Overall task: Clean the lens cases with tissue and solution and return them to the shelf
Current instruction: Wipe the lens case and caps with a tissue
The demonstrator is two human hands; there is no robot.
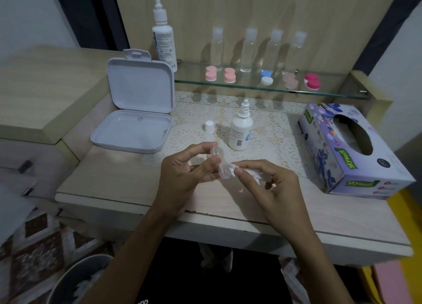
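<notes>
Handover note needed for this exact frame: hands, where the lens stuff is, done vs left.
Left hand grips a clear lens case, caps off, over the table edge.
Right hand pinches a wad of tissue against the case's lower cup.
Small solution bottle stands uncapped on the table; its white cap sits to its left. Tissue box at right.
Five capped lens cases sit on the glass shelf; whether they are cleaned cannot be told.
Left: finish wiping this case, cap it (its caps are not visible), return it to the shelf, recap the bottle.
</notes>
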